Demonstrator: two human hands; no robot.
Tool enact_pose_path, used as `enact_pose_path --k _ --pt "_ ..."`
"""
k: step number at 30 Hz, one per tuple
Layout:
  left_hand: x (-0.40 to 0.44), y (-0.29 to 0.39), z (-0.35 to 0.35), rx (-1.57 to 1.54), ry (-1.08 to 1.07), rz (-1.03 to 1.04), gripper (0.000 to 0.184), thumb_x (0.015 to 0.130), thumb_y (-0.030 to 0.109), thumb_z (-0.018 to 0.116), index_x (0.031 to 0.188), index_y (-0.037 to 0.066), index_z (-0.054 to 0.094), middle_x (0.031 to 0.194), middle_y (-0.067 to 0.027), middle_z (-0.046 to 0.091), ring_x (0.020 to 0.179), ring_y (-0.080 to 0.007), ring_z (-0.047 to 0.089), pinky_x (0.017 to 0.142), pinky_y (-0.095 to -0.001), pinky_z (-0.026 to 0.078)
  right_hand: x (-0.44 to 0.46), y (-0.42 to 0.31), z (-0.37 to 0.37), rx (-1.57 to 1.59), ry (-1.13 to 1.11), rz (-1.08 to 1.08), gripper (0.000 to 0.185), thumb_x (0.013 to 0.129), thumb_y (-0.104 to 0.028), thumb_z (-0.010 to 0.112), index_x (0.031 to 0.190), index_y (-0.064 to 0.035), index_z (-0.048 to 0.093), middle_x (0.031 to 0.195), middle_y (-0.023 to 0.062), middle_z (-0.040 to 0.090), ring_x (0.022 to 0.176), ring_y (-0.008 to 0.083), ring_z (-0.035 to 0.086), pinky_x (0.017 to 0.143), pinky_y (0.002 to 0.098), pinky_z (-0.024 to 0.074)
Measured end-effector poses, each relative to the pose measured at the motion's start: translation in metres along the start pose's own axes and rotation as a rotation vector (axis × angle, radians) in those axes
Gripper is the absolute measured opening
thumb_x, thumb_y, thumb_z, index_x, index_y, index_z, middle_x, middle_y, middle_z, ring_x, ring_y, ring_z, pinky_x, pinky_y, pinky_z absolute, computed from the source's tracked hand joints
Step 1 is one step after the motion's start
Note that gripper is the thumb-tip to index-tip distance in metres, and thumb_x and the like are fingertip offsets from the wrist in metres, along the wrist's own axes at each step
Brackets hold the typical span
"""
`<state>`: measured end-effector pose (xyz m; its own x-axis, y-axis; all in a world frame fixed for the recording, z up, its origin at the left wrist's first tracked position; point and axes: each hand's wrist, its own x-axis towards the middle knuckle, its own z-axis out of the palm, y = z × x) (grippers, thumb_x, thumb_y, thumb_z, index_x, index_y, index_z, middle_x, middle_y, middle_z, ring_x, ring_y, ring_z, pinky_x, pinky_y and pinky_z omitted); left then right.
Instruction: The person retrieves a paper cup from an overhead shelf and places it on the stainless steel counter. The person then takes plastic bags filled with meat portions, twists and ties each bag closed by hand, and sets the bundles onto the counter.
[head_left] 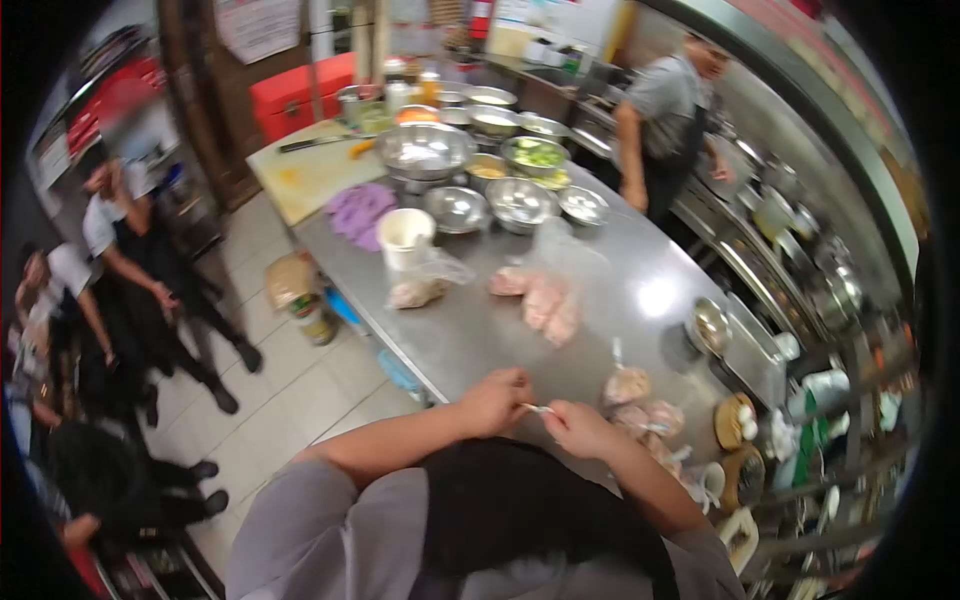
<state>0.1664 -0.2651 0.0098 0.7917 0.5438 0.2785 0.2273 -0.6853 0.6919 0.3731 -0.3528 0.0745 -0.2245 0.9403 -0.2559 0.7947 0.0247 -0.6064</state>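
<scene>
Two bare hands meet over the near edge of the steel table (480, 345) in the head view, just in front of the person's dark apron (505, 510). From where I stand, the left hand (497, 402) and the right hand (580, 429) both look closed, fingertips pinched on a thin white strip (540, 408) that runs between them. It is too small for me to tell whether it is string, tape or twisted plastic. Pulled too hard, it could snap or slide from fingers that may well be damp.

Ahead of the hands lies a clear plastic bag (578, 248) with pale pink, raw-looking meat (548, 305). Its loose end stretches toward a steel mixing bowl (522, 204); I can't tell whether it is fastened. If it isn't, a tug or a nudge might let juice run across the steel toward the bowls.

Beside the right hand sit small filled bags (628, 388), bunched close together. A sharp outward jerk of that elbow, should the strip give way, could knock them about. Farther left, a smaller bag (418, 291) slumps near a white tub (405, 230); a careless reach of the left arm might drag it.
</scene>
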Motion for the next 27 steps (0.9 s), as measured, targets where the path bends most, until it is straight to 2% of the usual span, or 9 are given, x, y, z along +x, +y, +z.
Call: enact_pose_path --k 4,7,9,11,14,20,23,24,27 --pt "-0.001 -0.004 0.005 -0.008 0.014 0.108 0.019 0.089 0.018 0.069 0.106 0.010 0.073 0.122 -0.0149 0.063 0.119 -0.0346 0.056 0.101 -0.0466 0.043 -0.010 0.015 0.005 0.201 0.019 0.125 0.030 0.097 -0.029 0.057 0.085 -0.0022 0.061 0.072 0.0164 0.065 0.070 0.0377 0.065 0.066 0.0485 0.0496" --pt "0.004 0.005 0.002 -0.011 -0.042 0.094 0.018 0.090 0.018 0.069 0.105 0.010 0.074 0.124 -0.0139 0.062 0.117 -0.0351 0.056 0.100 -0.0463 0.043 -0.021 0.001 0.013 -0.334 0.471 -0.131 0.024 0.094 -0.027 0.060 0.087 -0.0042 0.062 0.071 0.0148 0.066 0.068 0.0363 0.066 0.068 0.0478 0.0503" --pt "0.009 0.009 0.000 0.010 -0.063 0.108 0.018 0.090 0.018 0.069 0.105 0.009 0.074 0.123 -0.0137 0.063 0.114 -0.0355 0.057 0.099 -0.0464 0.043 -0.020 -0.027 0.004 -0.361 0.583 -0.269 0.021 0.094 -0.027 0.060 0.090 -0.0062 0.062 0.076 0.0171 0.066 0.076 0.0369 0.067 0.070 0.0504 0.0508" --pt "0.012 0.006 0.005 -0.009 -0.064 0.170 0.019 0.089 0.018 0.070 0.105 0.008 0.073 0.120 -0.0142 0.064 0.109 -0.0358 0.058 0.098 -0.0465 0.044 -0.015 -0.032 0.006 -0.407 0.459 -0.203 0.019 0.093 -0.027 0.061 0.091 -0.0074 0.062 0.080 0.0195 0.067 0.082 0.0375 0.067 0.072 0.0515 0.0508" --pt "0.015 0.006 -0.001 0.052 -0.060 0.192 0.018 0.087 0.017 0.072 0.103 0.009 0.073 0.118 -0.0139 0.065 0.109 -0.0359 0.058 0.094 -0.0456 0.047 -0.006 -0.015 0.013 -0.425 0.041 0.104 0.025 0.096 -0.031 0.059 0.093 -0.0062 0.063 0.088 0.0229 0.068 0.086 0.0397 0.066 0.072 0.0506 0.0501" --pt "0.025 0.020 -0.021 0.144 -0.124 0.051 0.017 0.083 0.018 0.073 0.097 0.008 0.070 0.121 -0.0141 0.064 0.113 -0.0363 0.058 0.095 -0.0459 0.047 -0.008 -0.033 -0.014 0.022 0.027 0.139 0.036 0.103 -0.033 0.047 0.096 -0.0010 0.062 0.093 0.0258 0.066 0.090 0.0428 0.065 0.079 0.0498 0.0493" --pt "0.034 0.023 -0.027 0.193 -0.010 0.248 0.017 0.083 0.018 0.071 0.096 0.007 0.068 0.129 -0.0157 0.061 0.119 -0.0369 0.056 0.098 -0.0471 0.045 -0.009 -0.026 -0.008 0.111 0.124 0.058 0.033 0.102 -0.031 0.048 0.096 -0.0007 0.061 0.093 0.0252 0.066 0.089 0.0421 0.064 0.077 0.0486 0.0490" --pt "0.035 0.024 -0.026 0.121 -0.023 0.265 0.016 0.085 0.016 0.069 0.097 0.007 0.068 0.138 -0.0169 0.056 0.125 -0.0380 0.053 0.102 -0.0486 0.043 -0.011 -0.026 -0.007 0.181 0.146 0.043 0.030 0.102 -0.029 0.049 0.095 -0.0012 0.060 0.089 0.0238 0.065 0.085 0.0416 0.063 0.075 0.0473 0.0485" --pt "0.033 0.009 -0.006 -0.031 -0.083 0.227 0.016 0.087 0.016 0.067 0.099 0.007 0.068 0.141 -0.0179 0.054 0.128 -0.0389 0.051 0.104 -0.0488 0.041 -0.022 -0.038 -0.023 0.146 0.113 0.071 0.029 0.102 -0.027 0.051 0.094 -0.0009 0.059 0.086 0.0235 0.064 0.082 0.0404 0.063 0.073 0.0471 0.0480"
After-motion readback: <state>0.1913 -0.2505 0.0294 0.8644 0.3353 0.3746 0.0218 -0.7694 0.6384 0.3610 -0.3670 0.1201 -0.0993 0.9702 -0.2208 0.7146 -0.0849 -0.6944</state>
